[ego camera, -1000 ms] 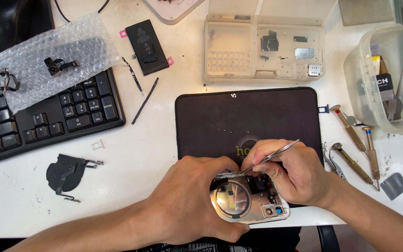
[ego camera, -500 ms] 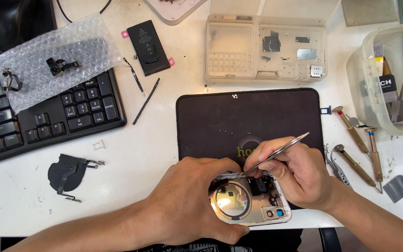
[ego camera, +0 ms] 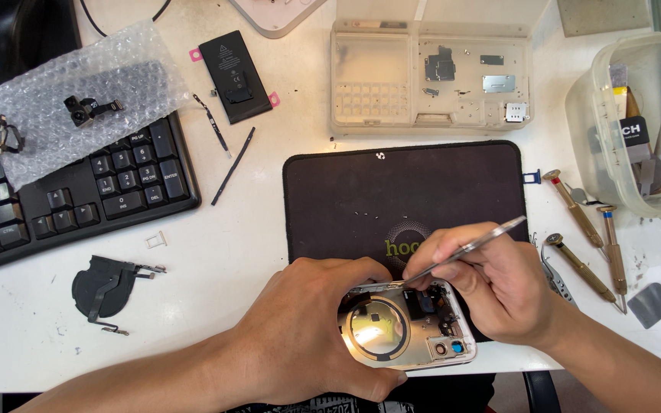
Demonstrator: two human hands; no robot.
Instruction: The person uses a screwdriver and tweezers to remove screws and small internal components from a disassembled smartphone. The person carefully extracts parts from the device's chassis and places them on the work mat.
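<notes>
1. A white counter (ego camera: 216,252) carries a repair spread: a black mat (ego camera: 361,199) in the middle, a black keyboard (ego camera: 78,199) at the left under a sheet of bubble wrap (ego camera: 55,99), a black battery (ego camera: 235,75) above it, and a clear parts tray (ego camera: 430,73) at the top.
2. The opened phone shell (ego camera: 407,329) lies at the near edge of the mat, inside up, its round coil ring showing.
3. The left hand (ego camera: 307,336) is curled around the shell's left side, gripping it to hold it steady.
4. The right hand (ego camera: 499,287) is pinched around metal tweezers (ego camera: 468,248), whose tips point down into the shell's upper edge, near the dark parts beside the ring.
5. Judged from this, the step in hand is fine work on a small part inside the shell. I cannot tell whether the tips hold anything.
6. The next move calls for a steady shell and a light, exact touch at the tips, since the parts there sit close together.
7. Screwdrivers (ego camera: 579,226) lie just right of the mat, beside a plastic tub (ego camera: 636,122).
</notes>
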